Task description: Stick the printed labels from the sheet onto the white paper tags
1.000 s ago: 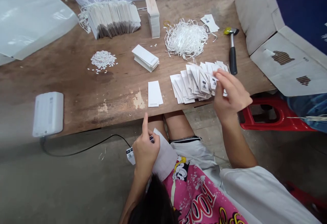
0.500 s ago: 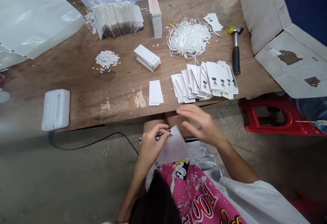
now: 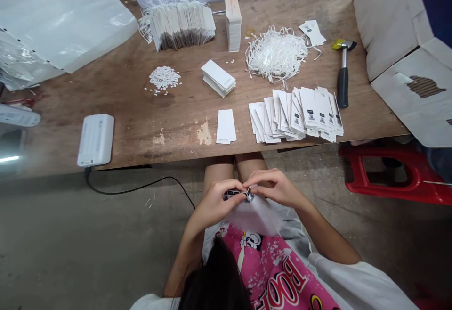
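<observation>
My left hand (image 3: 222,200) pinches the top edge of a pale translucent sheet (image 3: 257,216) with dark printed patches, above my lap. Close beside it, my right hand (image 3: 275,186) has its thumb and fingers closed on the same top edge, further right. The sheet hangs down over the pink printed shirt. On the table, a short pair of white cards (image 3: 225,127) lies near the front edge, with a spread pile of printed white tags (image 3: 310,112) to its right. A stack of white cards (image 3: 218,77) sits behind them.
The wooden table (image 3: 141,131) bears a heap of white strings (image 3: 277,55), small white pieces (image 3: 164,78), a row of strung tags (image 3: 183,25), a hammer (image 3: 343,81) and a white power bank (image 3: 96,140) with a black cable. A carton (image 3: 399,65) and red stool (image 3: 420,178) are right.
My right hand has moved left and down and closed on the sheet's top edge. The sheet now bends between both hands. The view has shifted, so the table items appear further right.
</observation>
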